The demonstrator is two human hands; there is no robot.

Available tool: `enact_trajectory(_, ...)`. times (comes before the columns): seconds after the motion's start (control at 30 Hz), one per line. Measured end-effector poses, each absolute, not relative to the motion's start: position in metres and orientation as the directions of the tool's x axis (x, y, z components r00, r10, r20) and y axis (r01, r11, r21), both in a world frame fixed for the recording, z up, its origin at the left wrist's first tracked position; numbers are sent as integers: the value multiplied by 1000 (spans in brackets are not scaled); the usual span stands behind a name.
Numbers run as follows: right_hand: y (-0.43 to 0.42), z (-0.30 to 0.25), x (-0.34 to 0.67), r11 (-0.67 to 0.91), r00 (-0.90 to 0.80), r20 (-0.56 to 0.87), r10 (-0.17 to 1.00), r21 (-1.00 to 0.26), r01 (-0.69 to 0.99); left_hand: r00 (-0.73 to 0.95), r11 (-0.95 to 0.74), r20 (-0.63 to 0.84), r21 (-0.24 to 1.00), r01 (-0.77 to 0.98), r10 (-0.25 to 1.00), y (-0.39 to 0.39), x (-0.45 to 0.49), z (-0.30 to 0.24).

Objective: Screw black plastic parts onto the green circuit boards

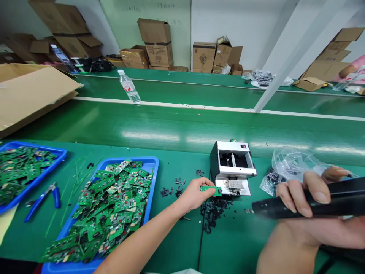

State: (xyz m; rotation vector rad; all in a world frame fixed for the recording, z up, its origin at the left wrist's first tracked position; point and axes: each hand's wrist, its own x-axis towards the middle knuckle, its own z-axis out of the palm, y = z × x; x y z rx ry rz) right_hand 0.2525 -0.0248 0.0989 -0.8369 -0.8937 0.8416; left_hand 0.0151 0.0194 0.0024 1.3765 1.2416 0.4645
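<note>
Board (210,191), green, pinched between thumb and fingers of left hand (195,194). Hand nearly closed on it; board's far end lies just beside the front plate of machine (232,167), right of lower centre. Right hand (302,194) wrapped firmly around black tool (345,192) at right edge of frame. Tool blurred, exact kind cannot be told; its tip points left toward machine.

Step in hand, as judged: one board brought up to machine, tool held ready. Next move appears to call for squaring board to machine's front.

Counts: 1 board in hand; 1 machine; 1 tool. 2 blue trays, one at left edge (42,179), one left of lower centre (152,179), both heaped with green boards, too many and too overlapped to count. 1 pair of pliers (56,198), blue handles, between trays. 1 clear bag (293,163) behind right hand. 1 scatter of black plastic bits (212,215) below machine. 2 water bottles on far green benches, upper centre (129,87) and upper right (349,80). Cardboard boxes (158,42) stacked along far wall.
</note>
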Motion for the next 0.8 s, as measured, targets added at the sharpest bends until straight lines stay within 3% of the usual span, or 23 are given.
enact_trajectory(0.1,-18,107,236,522,349,415,840,-793,-315,366,202,-351,900,386,862,19,16,5)
enact_trajectory(0.27,-11,103,212,574,295,510,808,-794,-199,355,191,-339,900,392,871,19,18,9)
enact_trajectory(0.8,-6,86,206,444,193,415,889,-885,-143,367,206,-351,903,378,862,18,21,2)
